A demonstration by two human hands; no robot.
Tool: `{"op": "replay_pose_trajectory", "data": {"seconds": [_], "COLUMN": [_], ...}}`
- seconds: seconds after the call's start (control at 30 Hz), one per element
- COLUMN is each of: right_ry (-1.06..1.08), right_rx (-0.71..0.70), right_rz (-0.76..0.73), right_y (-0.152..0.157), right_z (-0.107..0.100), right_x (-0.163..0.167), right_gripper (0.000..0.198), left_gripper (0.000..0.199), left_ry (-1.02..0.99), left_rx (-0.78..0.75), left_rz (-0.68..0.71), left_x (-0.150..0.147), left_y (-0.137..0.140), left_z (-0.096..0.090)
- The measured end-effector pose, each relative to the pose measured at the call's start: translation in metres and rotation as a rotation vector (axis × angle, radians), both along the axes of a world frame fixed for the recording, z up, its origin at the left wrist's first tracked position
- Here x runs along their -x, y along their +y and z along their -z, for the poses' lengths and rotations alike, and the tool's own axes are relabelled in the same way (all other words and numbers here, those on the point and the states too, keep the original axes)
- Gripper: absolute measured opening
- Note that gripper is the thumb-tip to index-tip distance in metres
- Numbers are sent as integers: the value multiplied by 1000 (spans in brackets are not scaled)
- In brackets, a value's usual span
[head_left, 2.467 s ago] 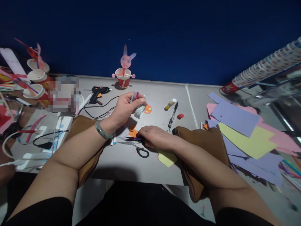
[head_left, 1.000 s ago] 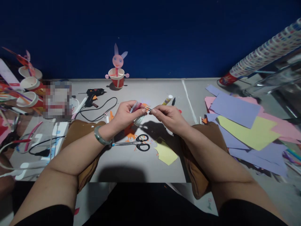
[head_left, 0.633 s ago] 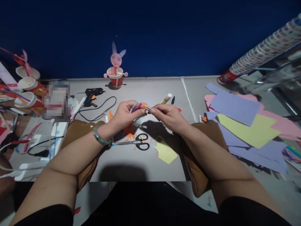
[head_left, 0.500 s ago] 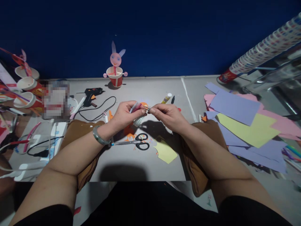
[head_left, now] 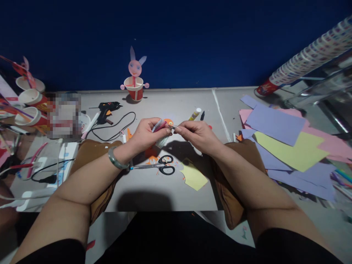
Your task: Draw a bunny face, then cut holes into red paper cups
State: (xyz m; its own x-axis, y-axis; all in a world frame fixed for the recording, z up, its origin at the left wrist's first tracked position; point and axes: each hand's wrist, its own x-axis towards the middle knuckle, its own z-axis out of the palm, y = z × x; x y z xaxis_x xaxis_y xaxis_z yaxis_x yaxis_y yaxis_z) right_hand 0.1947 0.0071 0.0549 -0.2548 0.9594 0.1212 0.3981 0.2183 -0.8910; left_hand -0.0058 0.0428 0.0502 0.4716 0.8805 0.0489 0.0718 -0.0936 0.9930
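Fingers of both hands pinched, nearly tip to tip above the counter (head_left: 189,201)

Left hand (head_left: 145,134) grips a clear piece (head_left: 158,125) with a pinkish-red part, thumb on the near side; a pale printed strip (head_left: 162,141) shows just below that grip, though whether the two are joined I cannot tell. Right hand (head_left: 199,135) pinches a thin dark tool (head_left: 172,127) between thumb and forefinger; its long axis runs roughly sideways, from the right fingertips toward the left ones; the clear piece thus lies to the left of the right fingers, inside the left hand, the nearer of the two; whether the tool's tip touches it is too small to see.

An orange cutout (head_left: 168,121) with an eye shows just beyond the fingertips; black-handled scissors (head_left: 160,167) lie on the counter below the hands, blades pointing left; yellow paper (head_left: 194,176) lies to their right; a glue stick (head_left: 195,113) and a black pen (head_left: 202,115) show behind the right hand.
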Motion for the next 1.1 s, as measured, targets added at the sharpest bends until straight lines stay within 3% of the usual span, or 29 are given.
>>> {"op": "replay_pose_trajectory", "data": {"seconds": [0.5,0.6,0.67,0.73,0.8,0.93,1.1], "right_ry": [50,122,87,-111,-294,-417,-461], "right_rx": [-36,22,126,234,235,246,297], "right_rz": [25,-184,-486,-754,-782,-879,-807], "right_y": [-1,-1,-2,-3,-5,-6,-2], "right_z": [-4,-8,-11,-13,-15,-12,0], "right_x": [-2,-10,-14,-14,-11,-5,-5], "right_gripper": [45,48,49,45,37,32,32], "left_gripper": [16,19,21,22,23,22,22], "left_ry": [-18,-47,-69,-80,-87,-98,-108], "left_rx": [23,36,33,27,27,37,56], "left_rz": [-13,-37,-53,-62,-67,-59,-50], "left_x": [1,3,5,6,7,7,6], "left_y": [2,6,9,11,12,11,10], "left_z": [-1,-1,-1,-1,-1,-1,-2]}}
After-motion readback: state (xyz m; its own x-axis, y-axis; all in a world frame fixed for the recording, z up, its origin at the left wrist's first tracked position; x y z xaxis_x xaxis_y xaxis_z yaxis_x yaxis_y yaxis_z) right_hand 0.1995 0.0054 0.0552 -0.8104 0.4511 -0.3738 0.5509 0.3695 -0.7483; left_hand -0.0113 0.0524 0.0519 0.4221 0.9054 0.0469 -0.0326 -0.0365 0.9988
